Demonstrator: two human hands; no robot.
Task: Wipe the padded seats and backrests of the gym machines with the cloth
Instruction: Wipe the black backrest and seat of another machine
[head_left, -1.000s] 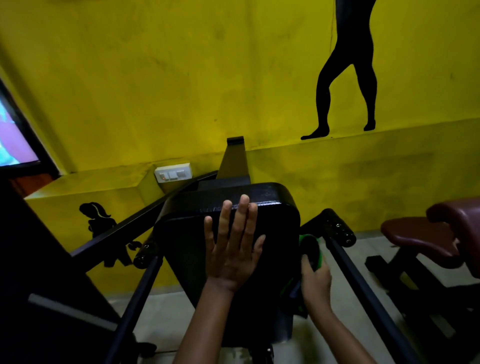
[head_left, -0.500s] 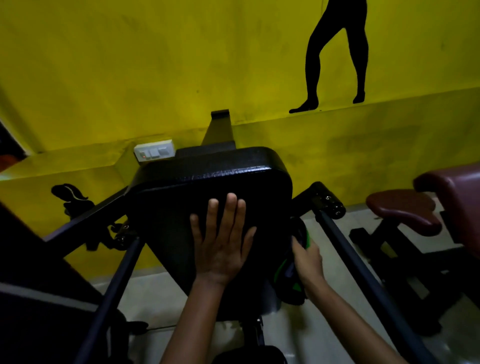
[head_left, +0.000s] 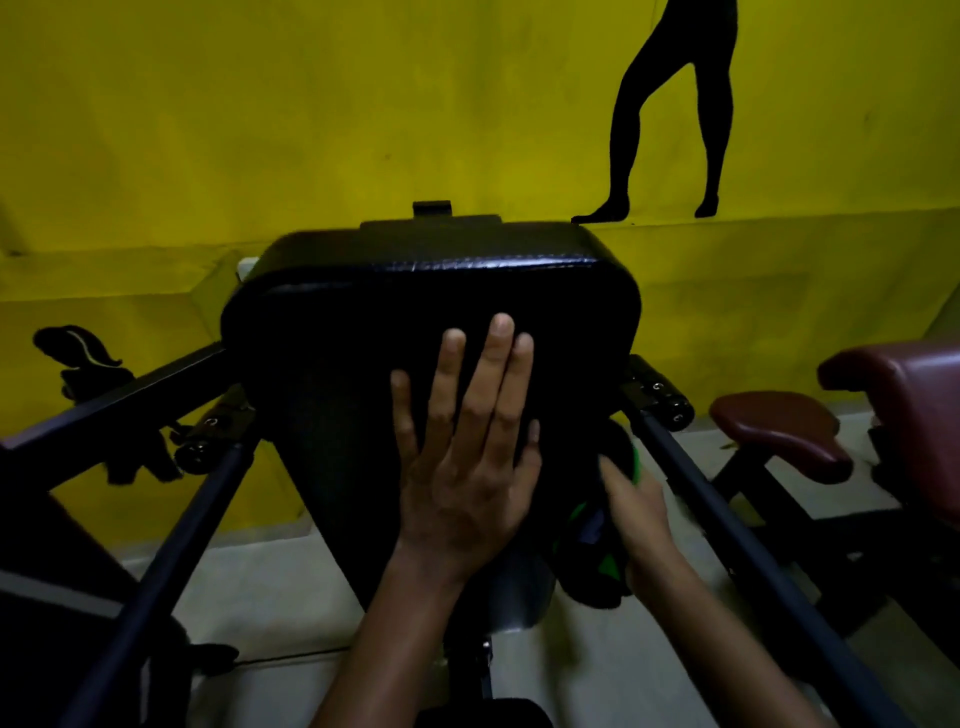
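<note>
Under the left hand, fingers straight and flat, sits the black backrest pad, braced. Just right of that hand, at the pad's lower right edge, the right hand grips the dark cloth with green trim, bunched against the pad's side. Black frame bars run past both hands on either side. Further right, well apart: maroon padded seat, untouched as far as I can judge.

Risk: cloth is wadded, so a pass may skip the pad's face; loose folds could snag on the bar end knobs close above the right hand. Dim light may hide missed patches.

No brand, label or legible writing visible; wall carries only black silhouette figures.
</note>
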